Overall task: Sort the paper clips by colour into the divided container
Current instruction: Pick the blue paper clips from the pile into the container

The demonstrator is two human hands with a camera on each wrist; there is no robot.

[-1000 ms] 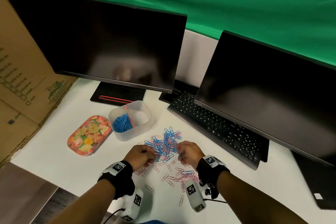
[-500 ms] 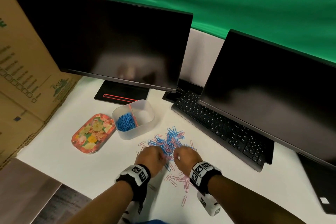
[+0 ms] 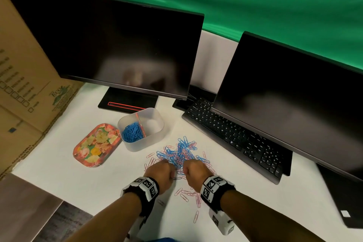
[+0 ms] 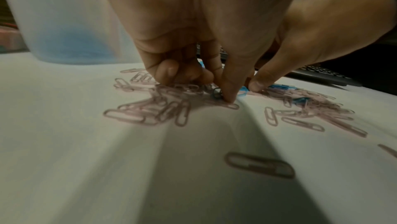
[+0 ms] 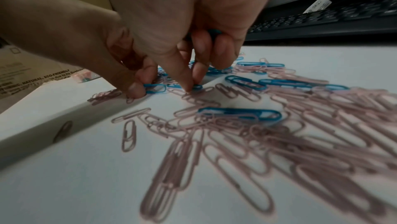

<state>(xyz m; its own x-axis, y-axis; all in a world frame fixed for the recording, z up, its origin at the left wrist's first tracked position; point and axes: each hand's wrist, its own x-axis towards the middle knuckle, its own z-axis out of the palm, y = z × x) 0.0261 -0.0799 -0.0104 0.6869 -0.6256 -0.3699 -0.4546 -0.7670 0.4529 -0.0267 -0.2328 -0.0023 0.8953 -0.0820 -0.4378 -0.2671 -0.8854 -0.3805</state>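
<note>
While the nearest clips sit loose at the bottom of the head view, everything busy is just above them.

Stray pink clips [image 3: 197,200]: scattered low centre, between the two wrists, untouched.

Left hand [image 3: 160,171]: it has slid in from left of centre to the near edge of the pile. Its curled fingers press down among the clips in the left wrist view, thumb tip [image 4: 228,97] on a dark blue-looking clip; can't tell if it's actually gripped yet.

Right hand [image 3: 195,169]: has closed in as well, now just beside the left. It grasps a blue clip [image 5: 213,32] tucked under the curled fingers, while thumb and forefinger pinch at another one [image 5: 196,87] on the table.

Mixed pile [image 3: 179,153]: blue and pink tangled together, centre frame, right past the knuckles.

Divided container [image 3: 155,137]: up-left of the pile, with blue clips [image 3: 132,133] in its left half, the right half looks empty.

What it means: both hands have converged to pick out blues, I'd guess, so pink sorting hasn't started.

Floral tin [image 3: 96,145]: left of the container.

Keyboard [image 3: 235,139]: right of the pile, under the monitors.
</note>
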